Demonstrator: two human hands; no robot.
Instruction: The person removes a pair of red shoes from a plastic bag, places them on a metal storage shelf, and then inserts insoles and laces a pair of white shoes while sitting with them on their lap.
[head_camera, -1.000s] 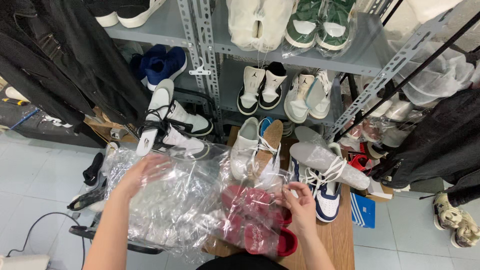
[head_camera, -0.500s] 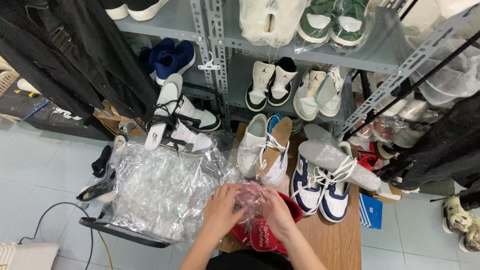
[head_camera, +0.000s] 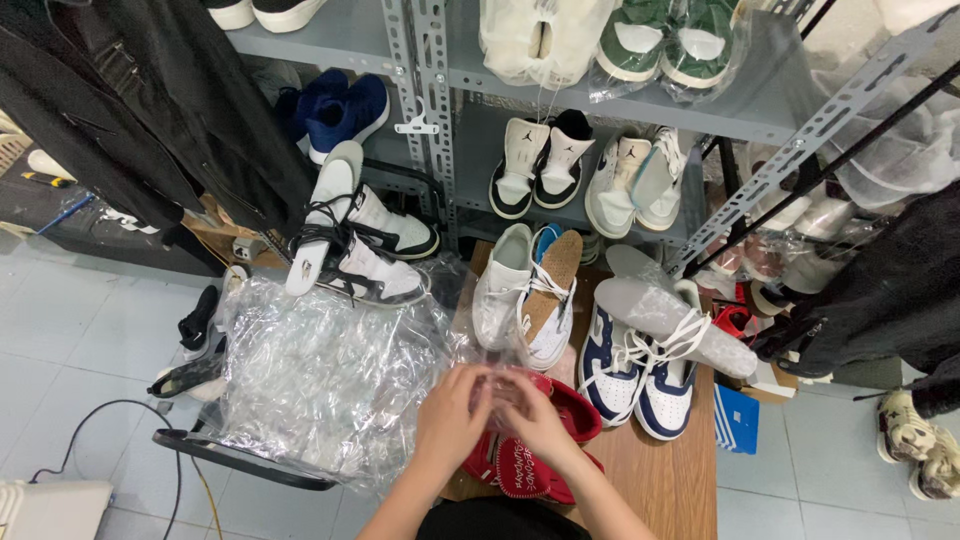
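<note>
Leftmost, a heap of crinkled clear plastic bags (head_camera: 320, 385) is sagging over a black chair frame (head_camera: 240, 458), beside a black-and-white high-top pair (head_camera: 350, 245). Next, the left hand (head_camera: 450, 425) and right hand (head_camera: 535, 420) are meeting over two red fabric slippers (head_camera: 545, 450) lying on the wooden surface (head_camera: 660, 480); both are pinching closed on a small wad of clear film (head_camera: 503, 385) above the slippers. Judging from this, keeping the film's opening spread wide and sliding both slippers in together is looking wisest, since thin plastic snags easily. Further right, one white sneaker pair (head_camera: 525, 295) and one navy-and-white sneaker pair (head_camera: 640, 375), grey insoles laid across, are sitting near.
</note>
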